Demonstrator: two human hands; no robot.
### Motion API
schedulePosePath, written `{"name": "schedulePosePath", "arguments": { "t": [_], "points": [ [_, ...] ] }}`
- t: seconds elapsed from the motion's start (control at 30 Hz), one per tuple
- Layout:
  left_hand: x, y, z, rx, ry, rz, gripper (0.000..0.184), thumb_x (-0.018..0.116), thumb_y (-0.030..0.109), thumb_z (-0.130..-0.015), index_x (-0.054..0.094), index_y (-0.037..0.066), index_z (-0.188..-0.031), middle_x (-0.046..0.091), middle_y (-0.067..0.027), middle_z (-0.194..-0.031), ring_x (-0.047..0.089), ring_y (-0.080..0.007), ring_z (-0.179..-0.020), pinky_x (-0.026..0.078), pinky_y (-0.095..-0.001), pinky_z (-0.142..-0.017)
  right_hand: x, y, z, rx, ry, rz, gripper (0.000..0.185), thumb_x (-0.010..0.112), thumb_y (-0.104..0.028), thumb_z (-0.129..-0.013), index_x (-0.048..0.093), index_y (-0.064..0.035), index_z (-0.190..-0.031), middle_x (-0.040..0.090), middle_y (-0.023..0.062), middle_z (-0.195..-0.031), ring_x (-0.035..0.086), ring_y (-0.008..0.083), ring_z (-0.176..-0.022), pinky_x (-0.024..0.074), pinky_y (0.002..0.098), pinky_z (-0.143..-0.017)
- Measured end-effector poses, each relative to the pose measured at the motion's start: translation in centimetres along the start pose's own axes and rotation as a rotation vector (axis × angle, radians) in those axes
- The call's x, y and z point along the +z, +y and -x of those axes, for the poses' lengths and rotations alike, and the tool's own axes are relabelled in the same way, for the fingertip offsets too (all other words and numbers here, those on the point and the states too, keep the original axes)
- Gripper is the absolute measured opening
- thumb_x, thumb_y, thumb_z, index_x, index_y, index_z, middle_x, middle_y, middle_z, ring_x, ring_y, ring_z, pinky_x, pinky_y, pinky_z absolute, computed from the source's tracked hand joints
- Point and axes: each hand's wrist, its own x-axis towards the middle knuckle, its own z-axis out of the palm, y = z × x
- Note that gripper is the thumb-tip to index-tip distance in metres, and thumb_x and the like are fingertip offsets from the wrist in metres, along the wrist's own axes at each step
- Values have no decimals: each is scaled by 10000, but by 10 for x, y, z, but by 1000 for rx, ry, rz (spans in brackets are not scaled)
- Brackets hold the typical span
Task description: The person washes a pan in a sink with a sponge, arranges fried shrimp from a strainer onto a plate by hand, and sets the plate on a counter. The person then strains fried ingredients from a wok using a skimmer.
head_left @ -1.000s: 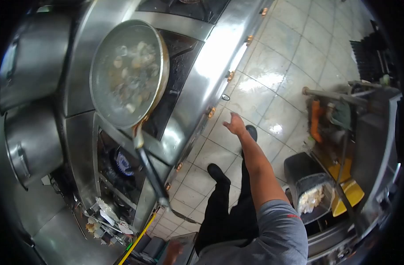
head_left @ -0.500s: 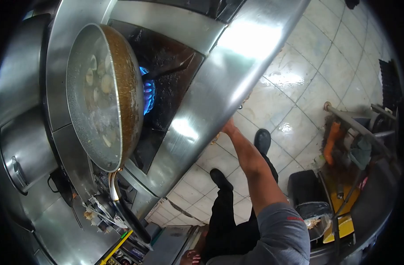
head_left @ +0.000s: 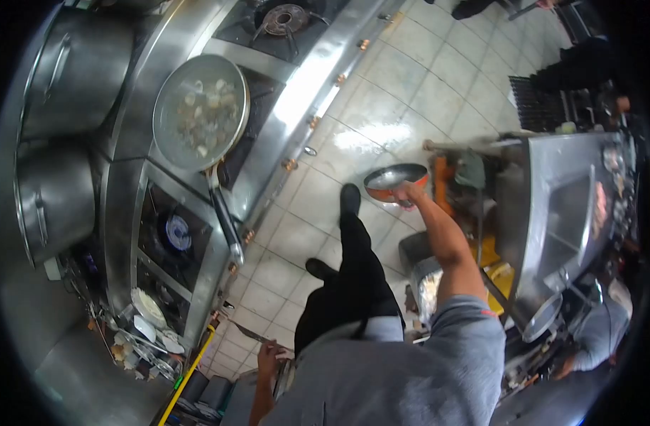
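Note:
My right hand is closed at the near side of an orange-red frying pan with a dark inside, held over the floor. The handle is hidden. At lower left, my left hand has its fingers curled beside a slim, dark, pointed thing; what it holds is unclear. A large grey pan stands on the stove, its black handle towards me. Pale pieces lie in cloudy liquid inside it.
A blue flame burns on the nearer burner. Two big steel pots stand left of the stove. At right are a steel counter, a black bin and another person in a grey sleeve.
My view has swung and drawn back from the grey pan. My right hand, earlier at the stove's front edge, now holds the orange-red pan farther right. My left hand shows more fully.

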Motion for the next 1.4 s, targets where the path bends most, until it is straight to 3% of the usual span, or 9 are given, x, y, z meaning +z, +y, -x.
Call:
{"name": "schedulePosePath", "arguments": {
  "t": [0.07,0.17,0.2,0.53,0.7,1.03,1.13,1.3,1.4],
  "points": [
    [8,44,3,-48,15,154,381,582,218,-940,494,35,-1262,635,-111,-992,651,-211,-865,546,-354,-697,33,57,196,-525,319,488,251,520,-140,-782,644,11,-625,644,137,-588,653,254,-504,527,378,-486],
    [-11,12,-2,32,19,207,356,591,176,-930,508,38,-1247,639,-107,-1005,653,-202,-872,545,-337,-692,96,164,319,-494,416,73,348,562,-172,-743,602,50,-1008,664,282,-786,683,414,-762,546,486,-683],
    [-15,1,0,29,31,200,355,593,178,-929,508,41,-1245,638,-106,-1014,652,-200,-877,542,-333,-694,123,213,284,-843,863,271,385,599,-190,-725,571,53,-1023,649,311,-885,633,465,-896,517,489,-802],
    [-42,-49,-1,276,-91,-13,336,652,163,-879,565,21,-1171,661,-103,-1009,656,-171,-824,524,-302,-691,273,263,432,-970,956,-182,366,655,-202,-762,566,23,-1036,605,215,-745,623,374,-748,484,456,-717],
    [29,98,34,828,-352,-19,300,617,150,-944,572,-30,-1179,677,-131,-1016,661,-175,-940,514,-279,-761,332,249,525,-1006,661,-553,330,659,-209,-777,561,55,-948,570,136,-718,598,246,-701,484,410,-647],
    [184,284,198,693,-810,-63,390,630,241,-951,561,-71,-1174,685,-152,-1006,652,-186,-894,527,-316,-809,349,238,582,-1857,776,-283,877,725,-288,-792,226,81,-1412,636,228,-956,631,319,-943,480,389,-891],
    [196,304,182,803,-698,-190,233,610,213,-959,553,-10,-997,612,-77,-790,590,-149,-643,525,-308,-592,224,291,598,-1671,133,-46,559,734,-279,-845,556,-48,-1321,663,119,-1065,632,207,-994,499,341,-884],
    [236,339,151,770,-471,-357,211,597,212,-959,504,38,-883,464,-10,-633,455,-109,-464,431,-294,-406,-58,409,510,-1134,1407,-440,455,665,-262,-832,626,11,-1193,664,212,-1130,640,313,-1055,489,381,-928],
    [262,372,149,788,-381,-446,210,615,188,-944,513,8,-981,477,-13,-631,455,-100,-436,428,-273,-386,-188,490,472,-465,1367,-278,398,648,-273,-816,673,-19,-1121,650,217,-1160,612,354,-1105,451,418,-999]
  ]
}}
